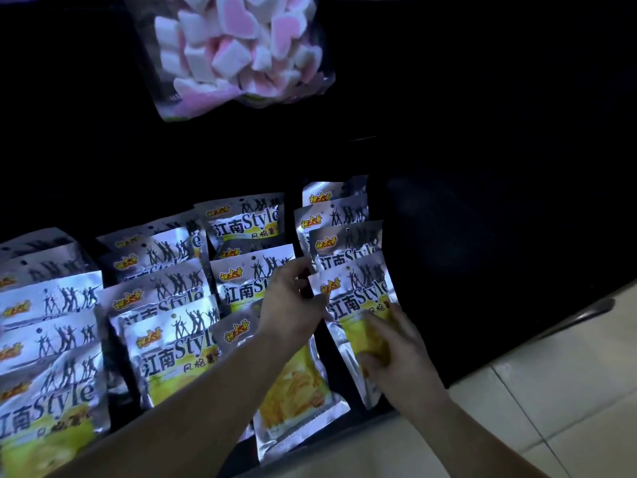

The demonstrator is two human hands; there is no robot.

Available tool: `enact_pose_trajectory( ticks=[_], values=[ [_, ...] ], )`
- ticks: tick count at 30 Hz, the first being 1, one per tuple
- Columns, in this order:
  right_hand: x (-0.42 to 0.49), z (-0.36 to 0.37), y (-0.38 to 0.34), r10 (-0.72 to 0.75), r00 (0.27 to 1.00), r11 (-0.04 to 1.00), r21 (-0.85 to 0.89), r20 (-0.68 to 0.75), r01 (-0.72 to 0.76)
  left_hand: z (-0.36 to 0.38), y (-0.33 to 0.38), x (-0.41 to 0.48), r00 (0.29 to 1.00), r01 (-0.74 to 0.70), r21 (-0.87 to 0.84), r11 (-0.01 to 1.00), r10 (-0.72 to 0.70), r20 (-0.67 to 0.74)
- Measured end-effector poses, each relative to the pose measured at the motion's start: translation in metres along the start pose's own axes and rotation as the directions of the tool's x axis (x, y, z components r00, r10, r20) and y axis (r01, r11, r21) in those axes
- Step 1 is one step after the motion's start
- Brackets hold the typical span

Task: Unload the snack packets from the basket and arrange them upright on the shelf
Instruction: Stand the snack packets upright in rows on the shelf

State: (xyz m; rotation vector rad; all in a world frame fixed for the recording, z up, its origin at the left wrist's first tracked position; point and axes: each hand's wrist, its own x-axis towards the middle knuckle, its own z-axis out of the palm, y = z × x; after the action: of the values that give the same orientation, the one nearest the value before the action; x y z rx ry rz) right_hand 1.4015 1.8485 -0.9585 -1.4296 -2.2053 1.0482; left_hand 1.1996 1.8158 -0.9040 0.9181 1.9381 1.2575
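Note:
Several silver and yellow snack packets stand in rows on a dark shelf [344, 424]. The front packet of the rightmost row [358, 298] is held by both hands. My left hand [293, 305] pinches its upper left edge with curled fingers. My right hand [393, 346] grips its lower yellow part. More packets stand behind it [341, 246]. A packet showing chips [293, 391] leans in the row to the left, under my left forearm. The basket is out of view.
Rows of the same packets fill the shelf's left side [165, 350]. A clear bag of pink and white marshmallows [238, 50] hangs above. To the right the shelf is dark. A pale tiled floor [551, 391] lies at the lower right.

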Motion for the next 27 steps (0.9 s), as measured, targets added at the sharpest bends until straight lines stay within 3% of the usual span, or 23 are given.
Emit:
enact_pose_trajectory(
  ticks=[2,7,14,20,27],
  values=[
    [-0.003,0.000,0.003,0.016,0.999,0.999,0.029,-0.036,-0.015,0.000,-0.008,-0.006,1.000,-0.020,0.056,0.998,0.018,0.023],
    [-0.007,-0.005,0.008,0.118,0.991,0.984,-0.127,-0.062,-0.126,0.005,-0.016,-0.014,0.999,-0.029,0.109,0.994,0.024,0.048],
    [-0.002,-0.001,-0.005,0.270,0.963,0.963,0.004,-0.022,-0.270,0.015,-0.022,-0.028,0.958,0.200,-0.105,0.974,-0.173,0.227],
    [-0.005,-0.005,0.004,0.243,0.969,0.951,-0.208,0.040,-0.230,0.025,-0.024,-0.042,0.928,0.255,-0.091,0.963,-0.217,0.305],
    [-0.008,-0.003,0.000,0.188,0.982,0.964,-0.199,0.035,-0.177,0.019,-0.019,-0.047,0.905,0.267,-0.076,0.961,-0.223,0.362]
  ],
)
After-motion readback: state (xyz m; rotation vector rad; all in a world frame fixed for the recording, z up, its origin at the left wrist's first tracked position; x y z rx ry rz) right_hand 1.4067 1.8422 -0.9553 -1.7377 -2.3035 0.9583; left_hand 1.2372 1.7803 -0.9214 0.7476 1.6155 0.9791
